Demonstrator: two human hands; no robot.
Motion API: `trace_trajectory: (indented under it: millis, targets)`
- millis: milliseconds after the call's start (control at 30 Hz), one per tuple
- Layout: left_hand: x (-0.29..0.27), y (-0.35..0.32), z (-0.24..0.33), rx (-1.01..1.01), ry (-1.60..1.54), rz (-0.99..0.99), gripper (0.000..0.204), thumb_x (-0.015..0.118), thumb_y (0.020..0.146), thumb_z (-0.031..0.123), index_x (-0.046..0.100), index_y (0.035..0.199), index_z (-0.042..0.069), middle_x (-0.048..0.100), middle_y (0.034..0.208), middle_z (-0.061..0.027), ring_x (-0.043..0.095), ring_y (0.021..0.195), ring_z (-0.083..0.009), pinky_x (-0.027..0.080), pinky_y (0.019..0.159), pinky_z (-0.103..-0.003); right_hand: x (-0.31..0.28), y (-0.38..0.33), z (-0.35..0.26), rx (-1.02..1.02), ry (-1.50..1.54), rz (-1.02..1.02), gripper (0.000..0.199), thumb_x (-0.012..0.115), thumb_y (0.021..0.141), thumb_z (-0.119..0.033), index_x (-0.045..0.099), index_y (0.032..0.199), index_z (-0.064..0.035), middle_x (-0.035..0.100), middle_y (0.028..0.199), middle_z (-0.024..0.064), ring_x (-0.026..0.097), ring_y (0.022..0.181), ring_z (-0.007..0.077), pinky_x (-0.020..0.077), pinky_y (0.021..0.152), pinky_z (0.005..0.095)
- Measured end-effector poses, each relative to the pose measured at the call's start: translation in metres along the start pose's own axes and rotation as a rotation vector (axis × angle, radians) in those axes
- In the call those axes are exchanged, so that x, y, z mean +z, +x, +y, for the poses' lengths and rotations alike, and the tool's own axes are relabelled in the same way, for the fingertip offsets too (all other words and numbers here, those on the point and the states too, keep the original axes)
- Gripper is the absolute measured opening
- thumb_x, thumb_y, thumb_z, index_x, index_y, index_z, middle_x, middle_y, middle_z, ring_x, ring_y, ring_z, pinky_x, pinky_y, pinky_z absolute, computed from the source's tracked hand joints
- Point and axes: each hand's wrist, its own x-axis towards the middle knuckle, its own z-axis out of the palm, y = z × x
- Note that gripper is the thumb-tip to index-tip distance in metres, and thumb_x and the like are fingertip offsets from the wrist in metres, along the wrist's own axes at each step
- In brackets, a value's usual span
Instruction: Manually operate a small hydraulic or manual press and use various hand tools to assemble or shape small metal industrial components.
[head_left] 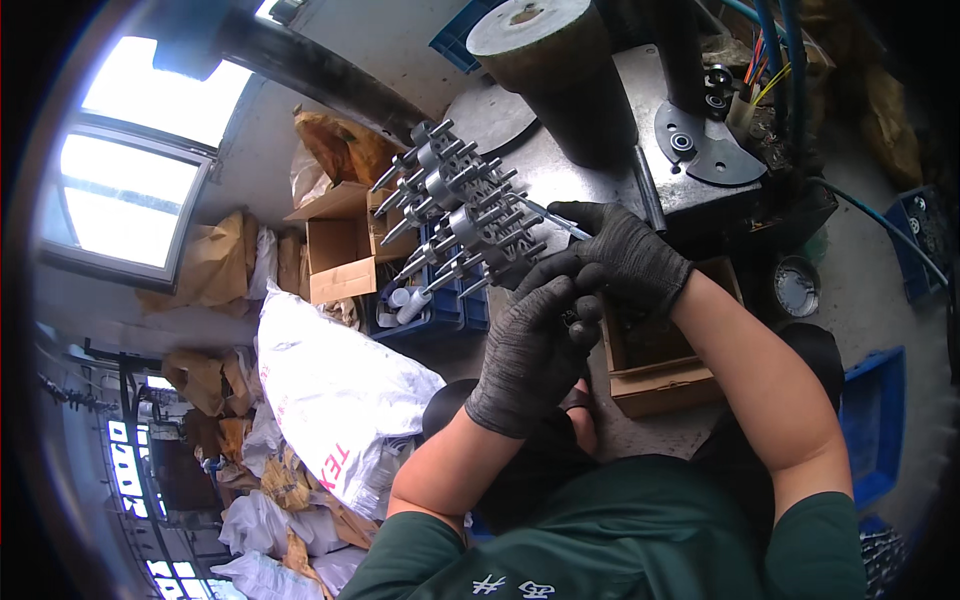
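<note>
In the head view we hold a cluster of metal pins (460,205) up before us, our gloved left hand (530,345) closed round its near end and the right hand (625,255) gripping just beside it. The pins fan out far-left above the blue crate (440,305). We judge a loosened grip could spill them there.

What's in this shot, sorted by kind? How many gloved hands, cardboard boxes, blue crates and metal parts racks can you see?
Gloved hands: 2, left hand and right hand
Parts rack: 1, the pin rack both hands hold
Cardboard boxes: 2, open box and box
Blue crates: 4, at and
Total: 9
</note>
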Motion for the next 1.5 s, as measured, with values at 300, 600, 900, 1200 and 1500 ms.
trace_trajectory:
  millis: [300,600,900,1200,1500]
  targets:
    - [0.003,0.004,0.001,0.071,0.384,-0.030,0.049,0.056,0.097,0.006,0.045,0.145,0.001,0.059,0.131,-0.0140,0.063,0.097,-0.0156,0.055,0.077,-0.024,-0.020,0.005,-0.004,0.064,-0.020,-0.346,0.038,0.077,0.071,-0.027,0.078,0.108,-0.0156,0.066,0.127,0.0074,0.062,0.116,0.0318,0.0509,0.102,0.0393]
    - [0.005,0.007,0.001,0.046,0.192,-0.003,0.045,0.056,0.101,0.009,0.045,0.144,0.002,0.060,0.131,-0.0148,0.062,0.092,-0.0139,0.055,0.072,-0.021,-0.015,0.021,0.032,-0.378,-0.283,-0.036,0.093,0.093,0.059,-0.026,0.055,0.138,0.0026,0.072,0.113,0.0162,0.070,0.099,0.0171,0.0568,0.087,0.0302]
    - [0.003,0.009,0.000,0.074,0.218,0.038,0.031,0.054,0.104,0.017,0.055,0.133,0.005,0.066,0.120,-0.0086,0.062,0.090,-0.0110,0.051,0.073,-0.021,-0.010,0.011,0.004,0.010,0.021,-0.115,0.090,0.088,0.062,-0.021,0.052,0.141,0.0029,0.068,0.125,0.0195,0.066,0.113,0.0222,0.0526,0.099,0.0325]
    - [-0.003,0.011,-0.001,0.096,0.196,0.064,0.029,0.057,0.101,0.017,0.057,0.129,0.005,0.066,0.113,-0.0082,0.062,0.086,-0.0128,0.052,0.071,-0.022,-0.005,0.012,0.017,-0.097,-0.094,-0.036,0.084,0.083,0.063,-0.016,0.055,0.140,0.0000,0.069,0.122,0.0180,0.067,0.111,0.0187,0.0532,0.095,0.0310]
    - [-0.004,0.012,0.002,0.078,0.155,0.063,0.031,0.053,0.100,0.009,0.055,0.131,0.003,0.065,0.121,-0.0116,0.064,0.091,-0.0141,0.052,0.073,-0.022,0.016,0.009,0.029,-0.111,0.234,-0.062,0.051,0.072,0.075,-0.018,0.063,0.123,-0.0044,0.073,0.098,0.0111,0.069,0.086,0.0187,0.0543,0.083,0.0337]
